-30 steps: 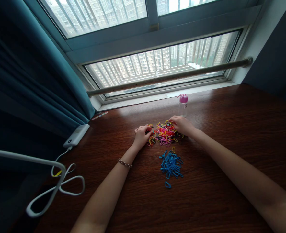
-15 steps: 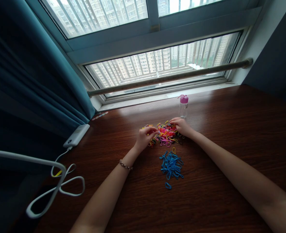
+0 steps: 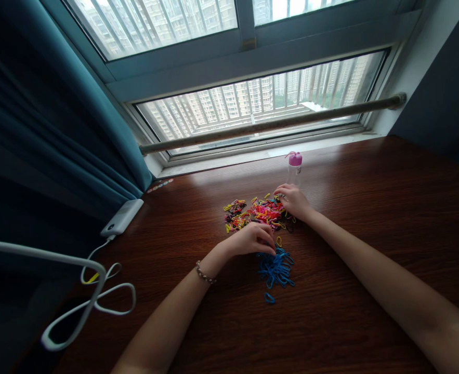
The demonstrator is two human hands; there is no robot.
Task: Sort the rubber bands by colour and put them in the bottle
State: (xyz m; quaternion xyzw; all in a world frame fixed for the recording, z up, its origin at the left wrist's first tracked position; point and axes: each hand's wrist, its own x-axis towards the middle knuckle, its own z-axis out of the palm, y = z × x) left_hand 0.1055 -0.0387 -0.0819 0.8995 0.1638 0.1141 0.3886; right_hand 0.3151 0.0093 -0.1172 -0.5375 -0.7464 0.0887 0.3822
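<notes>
My left hand (image 3: 252,240) is over the upper edge of a pile of blue elastic hair ties (image 3: 276,270), its thumb and fingers drawn together, pointing right. Whatever lies between its fingertips is too small to make out. At the right edge of a mixed pile of small colourful hair ties (image 3: 266,210), in pink, red, yellow and black, rests my right hand (image 3: 294,201). Its fingers are curled in, and a tiny dark bit shows at their tips. A yellow hair tie (image 3: 279,241) lies between the two piles, and a single blue hair tie (image 3: 269,298) sits nearer to me.
Behind my right hand stands a clear bottle with a pink lid (image 3: 294,160). To the left, a white power bank (image 3: 122,218) with a looped white cable (image 3: 114,311) lies by the blue curtain (image 3: 108,130). A metal rail (image 3: 272,123) crosses the window beyond the wooden table (image 3: 350,322).
My left hand has moved from the mixed pile towards me and to the right, over the blue pile. My right hand has stayed by the mixed pile, shifting slightly.
</notes>
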